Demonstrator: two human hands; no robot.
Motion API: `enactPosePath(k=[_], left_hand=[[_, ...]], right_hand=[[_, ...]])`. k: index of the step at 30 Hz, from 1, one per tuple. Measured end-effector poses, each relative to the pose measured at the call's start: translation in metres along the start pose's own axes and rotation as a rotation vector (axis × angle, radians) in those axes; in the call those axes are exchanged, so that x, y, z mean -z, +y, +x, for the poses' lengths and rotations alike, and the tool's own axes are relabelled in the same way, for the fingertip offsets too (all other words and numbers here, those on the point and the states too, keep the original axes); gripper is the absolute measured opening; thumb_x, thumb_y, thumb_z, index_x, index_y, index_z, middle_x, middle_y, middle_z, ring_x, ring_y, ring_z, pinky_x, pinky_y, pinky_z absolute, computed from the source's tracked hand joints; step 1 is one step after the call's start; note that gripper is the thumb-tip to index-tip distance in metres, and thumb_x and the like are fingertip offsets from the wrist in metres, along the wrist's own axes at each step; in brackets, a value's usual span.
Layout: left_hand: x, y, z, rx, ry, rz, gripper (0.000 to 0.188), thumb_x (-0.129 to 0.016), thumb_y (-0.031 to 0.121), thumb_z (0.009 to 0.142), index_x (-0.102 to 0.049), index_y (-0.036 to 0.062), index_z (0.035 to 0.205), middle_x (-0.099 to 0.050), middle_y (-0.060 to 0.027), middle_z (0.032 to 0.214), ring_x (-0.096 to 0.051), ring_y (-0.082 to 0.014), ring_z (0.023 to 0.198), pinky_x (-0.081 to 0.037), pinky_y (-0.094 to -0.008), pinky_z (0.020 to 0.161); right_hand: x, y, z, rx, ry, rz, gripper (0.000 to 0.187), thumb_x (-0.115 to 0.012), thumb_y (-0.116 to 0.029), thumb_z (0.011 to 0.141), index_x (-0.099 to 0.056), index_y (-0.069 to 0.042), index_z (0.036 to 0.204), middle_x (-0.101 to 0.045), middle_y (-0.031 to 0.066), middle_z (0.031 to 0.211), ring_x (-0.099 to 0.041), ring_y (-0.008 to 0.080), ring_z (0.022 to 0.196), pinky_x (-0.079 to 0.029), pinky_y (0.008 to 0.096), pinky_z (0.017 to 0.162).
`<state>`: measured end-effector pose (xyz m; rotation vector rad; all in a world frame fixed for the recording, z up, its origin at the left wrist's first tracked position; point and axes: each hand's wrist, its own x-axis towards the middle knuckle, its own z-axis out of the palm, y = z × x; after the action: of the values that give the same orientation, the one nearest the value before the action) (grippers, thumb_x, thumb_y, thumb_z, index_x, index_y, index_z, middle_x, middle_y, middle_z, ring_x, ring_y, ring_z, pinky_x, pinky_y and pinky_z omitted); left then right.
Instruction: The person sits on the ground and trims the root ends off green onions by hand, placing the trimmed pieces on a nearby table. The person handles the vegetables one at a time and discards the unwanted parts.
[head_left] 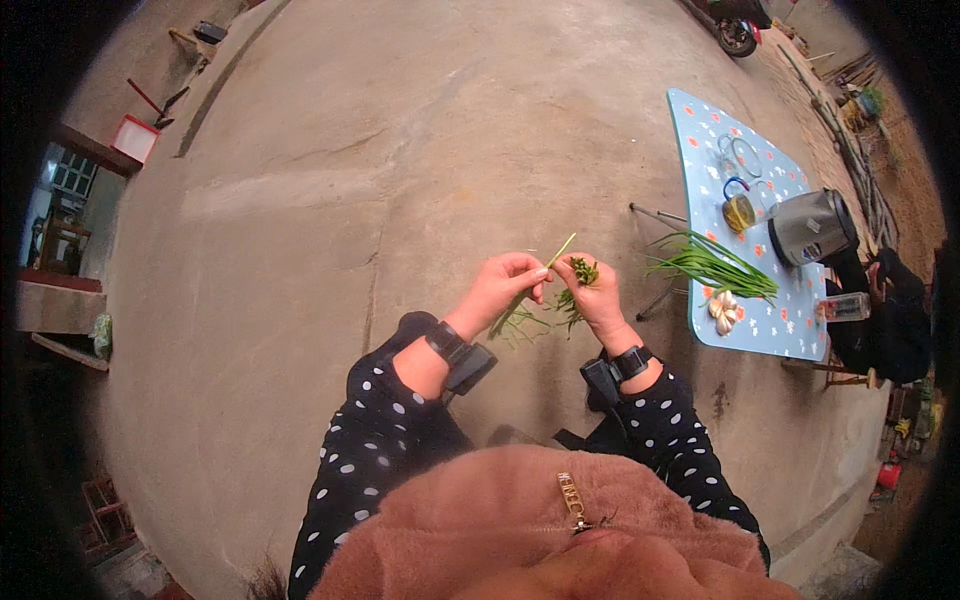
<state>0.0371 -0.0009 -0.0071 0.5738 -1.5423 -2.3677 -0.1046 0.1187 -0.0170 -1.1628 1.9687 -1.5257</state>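
Note:
Above the concrete floor, in front of my body, my hands are close together. My left hand point(503, 292) pinches a thin green stalk point(563, 250) between thumb and forefinger; its tip points up and to the right. Beside it, the fingers of my right hand point(597, 300) are wrapped round a small bunch of green stems point(584, 270), whose cut-looking ends show above the thumb. Some leafy ends hang below that hand. Thin loose greens point(522, 322) show under my hands; I cannot tell which hand they hang from. Both wrists wear dark strapped devices.
To the right stands a blue patterned table point(760, 335). On it are long green onion-like leaves point(712, 265), garlic point(722, 312), a glass mug point(738, 213), a grey jug-like vessel point(812, 228) and a clear container point(848, 307). A dustpan point(135, 138) stands far left.

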Motion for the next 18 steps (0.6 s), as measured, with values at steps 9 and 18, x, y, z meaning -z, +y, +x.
enactPosePath(k=[9,18], left_hand=[[-0.002,-0.006,0.006,-0.008,0.079,0.034,0.016,-0.061,0.016,0.092,-0.064,0.0001,0.089,-0.062,-0.0021,0.078,-0.058,-0.0091,0.070,-0.048,-0.0246,0.066],[-0.002,-0.004,0.003,0.004,-0.004,0.047,0.016,-0.062,0.019,0.089,-0.067,0.0037,0.089,-0.063,0.0008,0.076,-0.056,-0.0069,0.072,-0.043,-0.0224,0.070]], right_hand=[[0.009,0.003,0.016,0.212,0.091,-0.237,0.009,-0.071,-0.013,0.081,-0.067,-0.006,0.082,-0.064,0.0123,0.074,-0.062,0.0284,0.065,-0.048,0.0342,0.057],[0.024,0.000,0.026,0.174,0.261,-0.211,0.010,-0.070,-0.014,0.085,-0.067,-0.004,0.088,-0.064,0.0080,0.072,-0.058,0.0151,0.061,-0.046,0.0269,0.058]])
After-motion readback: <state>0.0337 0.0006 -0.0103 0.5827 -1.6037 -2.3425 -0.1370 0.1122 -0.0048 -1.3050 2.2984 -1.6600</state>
